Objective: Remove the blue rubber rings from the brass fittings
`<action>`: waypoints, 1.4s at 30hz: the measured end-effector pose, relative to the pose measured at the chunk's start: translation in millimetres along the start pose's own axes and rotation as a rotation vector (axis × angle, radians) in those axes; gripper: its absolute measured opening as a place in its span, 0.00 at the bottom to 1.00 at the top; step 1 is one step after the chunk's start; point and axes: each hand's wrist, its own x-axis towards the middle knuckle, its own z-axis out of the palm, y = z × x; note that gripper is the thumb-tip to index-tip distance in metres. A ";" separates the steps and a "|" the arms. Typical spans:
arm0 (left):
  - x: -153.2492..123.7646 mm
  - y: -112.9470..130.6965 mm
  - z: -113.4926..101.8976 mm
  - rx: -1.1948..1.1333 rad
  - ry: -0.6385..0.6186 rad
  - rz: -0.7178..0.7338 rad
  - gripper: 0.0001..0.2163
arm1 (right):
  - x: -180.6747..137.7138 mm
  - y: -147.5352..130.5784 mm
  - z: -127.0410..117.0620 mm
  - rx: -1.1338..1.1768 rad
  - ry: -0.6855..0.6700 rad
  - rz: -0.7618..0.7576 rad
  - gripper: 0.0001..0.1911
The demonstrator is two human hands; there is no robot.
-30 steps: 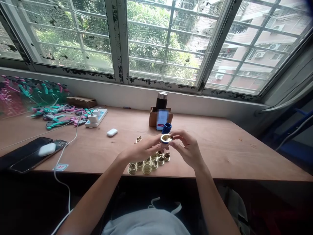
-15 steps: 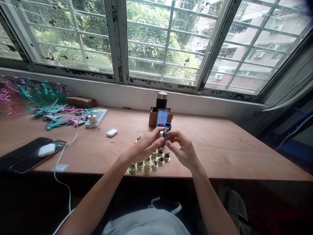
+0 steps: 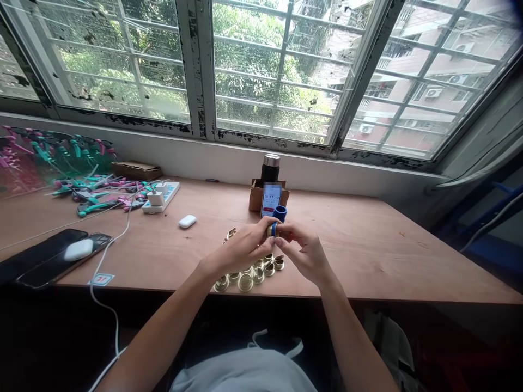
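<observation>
My left hand [image 3: 241, 247] and my right hand [image 3: 304, 250] meet above the wooden desk [image 3: 368, 245], fingertips pinched together on a small brass fitting with a blue ring [image 3: 274, 229] on it. Just beyond the fingers stands a short stack of blue rings [image 3: 280, 213]. Below my hands several brass fittings [image 3: 249, 274] lie in a cluster near the desk's front edge. One more brass piece [image 3: 231, 233] lies alone to the left of my left hand.
A phone [image 3: 271, 200] leans on a small cardboard box with a dark flask [image 3: 270, 167] behind it. To the left are a white earbud case [image 3: 187, 221], a power strip [image 3: 160, 196] with a cable, two dark phones [image 3: 49, 256] and pink and teal tools [image 3: 81, 190].
A second ago the brass fitting was held open end up without a blue ring. Now it is turned on its side with a blue ring on it, and both hands have dropped slightly.
</observation>
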 end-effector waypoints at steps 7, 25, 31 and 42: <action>-1.6 1.2 3.8 0.068 -0.043 -0.017 0.17 | -1.3 0.2 5.0 0.046 -0.057 0.034 0.05; 0.6 3.8 8.5 0.131 0.013 -0.006 0.15 | -0.7 9.8 8.5 0.272 -0.028 0.193 0.15; 1.6 3.8 8.6 0.142 0.045 0.019 0.15 | -0.4 7.3 9.4 0.288 0.004 0.200 0.16; 2.3 -4.2 14.6 0.242 0.077 0.101 0.17 | -0.7 1.4 15.3 0.250 0.062 0.198 0.15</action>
